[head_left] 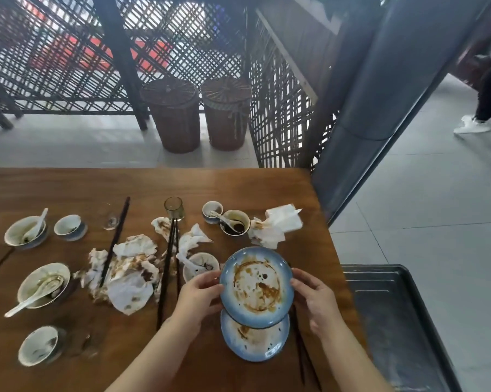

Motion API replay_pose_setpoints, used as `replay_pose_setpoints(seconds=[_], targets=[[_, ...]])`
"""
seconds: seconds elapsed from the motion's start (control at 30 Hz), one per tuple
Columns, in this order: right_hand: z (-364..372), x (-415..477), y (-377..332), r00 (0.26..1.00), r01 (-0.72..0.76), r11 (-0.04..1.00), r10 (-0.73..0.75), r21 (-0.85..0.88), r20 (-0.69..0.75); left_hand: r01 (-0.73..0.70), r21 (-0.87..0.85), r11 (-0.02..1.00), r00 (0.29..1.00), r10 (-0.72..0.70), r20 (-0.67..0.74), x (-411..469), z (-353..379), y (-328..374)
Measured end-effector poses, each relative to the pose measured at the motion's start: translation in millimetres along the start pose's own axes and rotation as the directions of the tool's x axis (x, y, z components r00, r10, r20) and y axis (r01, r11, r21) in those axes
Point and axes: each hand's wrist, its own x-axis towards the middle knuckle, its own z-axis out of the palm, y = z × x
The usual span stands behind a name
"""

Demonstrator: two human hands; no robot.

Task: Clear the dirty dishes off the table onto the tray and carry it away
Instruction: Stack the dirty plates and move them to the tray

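You hold a sauce-smeared blue plate (257, 287) between your left hand (201, 290) and right hand (315, 301).
Your fingers curl onto its opposite rims, gripping it. Just below them it overlaps a second blue plate (255, 342) on the wooden surface (69, 188); the dark tray (394, 321) sits beyond your right fingers.

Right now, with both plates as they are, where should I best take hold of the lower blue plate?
By its rim, from the left or near side. The lower blue plate is flat and shallow; the upper blue plate covers its far edge, and dark chopsticks lie close along its right.
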Motion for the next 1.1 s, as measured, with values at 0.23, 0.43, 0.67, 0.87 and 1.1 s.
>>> replay_pose_setpoints(seconds=[0.23, 0.43, 0.67, 0.87, 1.1], targets=[[-12.6, 3.8, 13.8, 0.999, -0.052, 0.995, 0.052, -0.089, -0.001, 0.046, 0.020, 0.999, 0.984, -0.042, -0.174, -7.7, 14.3, -27.9], [-23.5, 6.4, 24.1, 0.996, -0.082, 0.986, 0.084, -0.144, 0.003, 0.089, -0.008, 0.996, 0.960, -0.088, -0.267, -6.0, 19.8, -50.0], [-33.6, 6.1, 39.5, 0.994, -0.105, 0.973, 0.104, -0.203, -0.018, 0.020, 0.162, 0.987, 0.949, 0.032, -0.312, -19.1, 31.5, -64.7], [-37.9, 9.2, 47.9, 0.990, -0.137, 0.967, 0.135, -0.216, -0.024, -0.027, 0.262, 0.965, 0.949, 0.107, -0.297, -31.1, 42.2, -66.1], [-38.1, 12.1, 49.6, 0.990, -0.142, 0.960, 0.144, -0.243, -0.008, -0.021, 0.290, 0.957, 0.945, 0.114, -0.308, -40.6, 50.2, -76.1]])
